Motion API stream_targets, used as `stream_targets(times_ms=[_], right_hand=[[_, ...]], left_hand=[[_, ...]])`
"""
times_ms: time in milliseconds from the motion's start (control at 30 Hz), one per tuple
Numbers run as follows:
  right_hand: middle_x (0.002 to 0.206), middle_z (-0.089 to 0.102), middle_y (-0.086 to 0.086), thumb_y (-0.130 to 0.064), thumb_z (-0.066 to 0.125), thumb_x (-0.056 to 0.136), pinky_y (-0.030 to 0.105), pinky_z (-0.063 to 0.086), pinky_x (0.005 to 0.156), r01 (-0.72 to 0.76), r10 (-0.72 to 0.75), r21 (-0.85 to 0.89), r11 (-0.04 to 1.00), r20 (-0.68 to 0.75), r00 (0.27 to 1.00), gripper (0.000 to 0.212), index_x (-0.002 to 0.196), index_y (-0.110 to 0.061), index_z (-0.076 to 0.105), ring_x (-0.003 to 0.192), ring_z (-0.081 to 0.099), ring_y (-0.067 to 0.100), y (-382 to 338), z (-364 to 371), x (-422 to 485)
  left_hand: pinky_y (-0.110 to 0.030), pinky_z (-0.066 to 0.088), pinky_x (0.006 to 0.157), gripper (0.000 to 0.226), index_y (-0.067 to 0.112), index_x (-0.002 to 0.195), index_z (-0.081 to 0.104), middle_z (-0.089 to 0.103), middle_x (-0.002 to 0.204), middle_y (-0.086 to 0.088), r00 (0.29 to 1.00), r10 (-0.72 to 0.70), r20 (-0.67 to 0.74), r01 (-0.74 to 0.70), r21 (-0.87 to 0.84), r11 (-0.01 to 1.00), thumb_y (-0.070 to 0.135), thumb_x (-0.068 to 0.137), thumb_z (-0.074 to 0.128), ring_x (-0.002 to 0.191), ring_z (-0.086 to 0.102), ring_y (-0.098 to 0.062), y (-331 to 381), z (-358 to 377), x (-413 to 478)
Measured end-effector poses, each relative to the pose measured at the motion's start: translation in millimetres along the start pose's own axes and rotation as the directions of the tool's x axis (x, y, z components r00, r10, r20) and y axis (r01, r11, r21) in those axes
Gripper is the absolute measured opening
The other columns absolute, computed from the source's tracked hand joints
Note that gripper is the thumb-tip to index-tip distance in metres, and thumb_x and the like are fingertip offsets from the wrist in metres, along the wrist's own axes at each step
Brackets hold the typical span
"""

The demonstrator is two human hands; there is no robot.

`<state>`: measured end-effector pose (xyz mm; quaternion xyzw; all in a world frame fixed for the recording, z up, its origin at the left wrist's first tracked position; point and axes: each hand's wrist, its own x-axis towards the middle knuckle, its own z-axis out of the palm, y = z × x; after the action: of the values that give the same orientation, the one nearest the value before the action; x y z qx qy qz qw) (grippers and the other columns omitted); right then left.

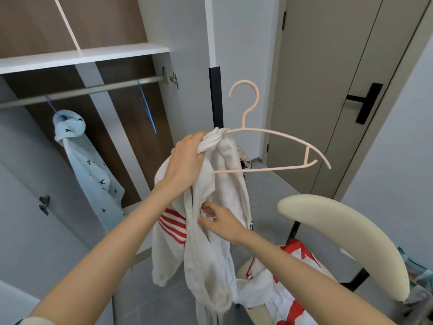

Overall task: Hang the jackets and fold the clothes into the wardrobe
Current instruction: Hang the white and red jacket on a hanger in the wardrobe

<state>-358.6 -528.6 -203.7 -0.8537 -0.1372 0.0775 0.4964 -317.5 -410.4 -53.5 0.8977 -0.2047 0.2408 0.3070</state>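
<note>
A white jacket (208, 259) with red stripes hangs in front of me, one shoulder bunched over the left end of a pale pink hanger (278, 146). My left hand (185, 163) grips that bunched fabric together with the hanger's left arm, holding both up. The hanger's right arm sticks out bare. Lower down, my right hand (220, 221) pinches the jacket's front edge near the zip. The open wardrobe (98, 53) is at the left with its metal rail (82, 90).
A light blue bird-print garment (91, 170) hangs from the rail on a purple hanger, and a blue hanger (146, 106) hangs bare further right. A cream chair (346, 233) at the lower right holds a red-and-white garment (290, 285). A closed door (332, 90) stands behind.
</note>
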Motion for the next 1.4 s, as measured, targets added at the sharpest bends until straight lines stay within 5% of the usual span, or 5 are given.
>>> stream_targets(times_ms=[167, 767, 967, 1100, 1400], right_hand=[[0.071, 0.053, -0.008, -0.030, 0.054, 0.098, 0.017, 0.035, 0.058, 0.014, -0.010, -0.137, 0.991, 0.032, 0.999, 0.024, 0.075, -0.024, 0.048, 0.063, 0.047, 0.006, -2, 15, 12], [0.067, 0.061, -0.015, -0.030, 0.078, 0.079, 0.015, 0.038, 0.058, 0.152, -0.187, -0.136, 0.979, -0.305, 0.934, 0.017, 0.078, -0.019, 0.065, 0.063, 0.052, 0.000, -52, -99, -20], [0.086, 0.068, 0.000, -0.022, 0.069, 0.088, 0.021, 0.043, 0.072, 0.208, -0.213, -0.058, 0.976, -0.424, 0.880, 0.010, 0.090, -0.013, 0.068, 0.080, 0.060, 0.011, -61, -113, -16], [0.089, 0.071, 0.000, -0.019, 0.067, 0.090, 0.025, 0.046, 0.072, 0.234, -0.209, 0.000, 0.972, -0.445, 0.871, 0.006, 0.093, -0.015, 0.071, 0.083, 0.062, 0.013, -69, -107, -9], [0.089, 0.069, 0.012, -0.014, 0.070, 0.088, 0.028, 0.048, 0.072, 0.206, -0.200, -0.010, 0.978, -0.290, 0.936, 0.011, 0.095, -0.013, 0.062, 0.077, 0.059, 0.015, -68, -104, -11]], left_hand=[[-0.049, 0.048, 0.082, 0.024, 0.010, 0.111, 0.061, 0.064, 0.100, -0.007, 0.997, -0.067, -0.030, 0.065, -0.059, 0.996, 0.004, 0.096, 0.044, 0.090, 0.059, -0.024, -1, -17, -5], [-0.035, 0.038, 0.059, 0.049, 0.021, 0.138, 0.044, 0.043, 0.091, -0.007, 0.989, -0.068, 0.134, 0.008, 0.407, 0.914, 0.002, 0.093, 0.047, 0.068, 0.050, -0.027, -85, -10, -31], [-0.034, 0.042, 0.069, 0.019, 0.028, 0.106, 0.056, 0.063, 0.094, 0.003, 0.898, -0.235, 0.373, 0.287, -0.089, 0.954, 0.033, 0.091, 0.047, 0.085, 0.058, -0.020, -62, -13, -26], [-0.030, 0.049, 0.074, 0.066, 0.040, 0.112, 0.049, 0.057, 0.103, 0.023, 0.865, -0.187, 0.465, 0.259, -0.095, 0.961, 0.083, 0.062, 0.052, 0.088, 0.057, -0.004, -36, -6, -35], [-0.032, 0.039, 0.069, 0.038, 0.035, 0.109, 0.064, 0.068, 0.098, 0.005, 0.950, -0.262, 0.171, 0.282, -0.107, 0.953, 0.058, 0.086, 0.044, 0.093, 0.062, -0.024, -43, 1, -25]])
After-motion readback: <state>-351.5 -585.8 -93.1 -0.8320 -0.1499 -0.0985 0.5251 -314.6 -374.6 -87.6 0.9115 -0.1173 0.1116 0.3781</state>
